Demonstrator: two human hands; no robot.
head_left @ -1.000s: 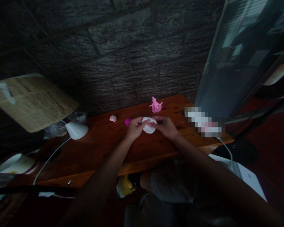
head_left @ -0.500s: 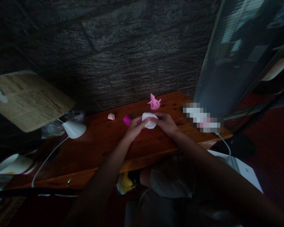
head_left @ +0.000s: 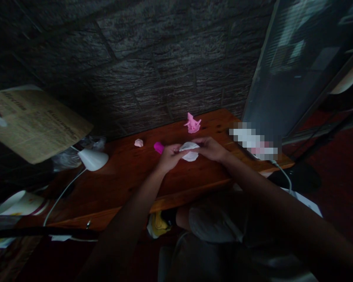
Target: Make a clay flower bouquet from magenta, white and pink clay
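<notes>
Between both hands, above the wooden table, is a thin, soft white piece [head_left: 190,156] that looks like flattened modelling clay. My left hand [head_left: 170,156] pinches its left edge, and my right hand [head_left: 210,149] grips its right edge; the fingertips partly cover it. Just left of my left hand lies a magenta lump [head_left: 158,147], partly hidden by the fingers. Behind my hands stands a spiky pink figure [head_left: 193,124]. Farther left on the table sits a small pale pink crumpled lump [head_left: 139,143].
The wooden table [head_left: 117,184] runs along a dark stone wall [head_left: 164,58]. At left are a white cone-shaped lamp base [head_left: 92,159] with a cable, a brown paper bag [head_left: 38,125] and a patterned white cup [head_left: 23,203]. A pixelated object [head_left: 253,141] with a cable lies at right.
My hands have shifted slightly, with the right moving outward. The white piece has gone from a rounded shape facing me to a flatter, creased sheet held at both edges.
</notes>
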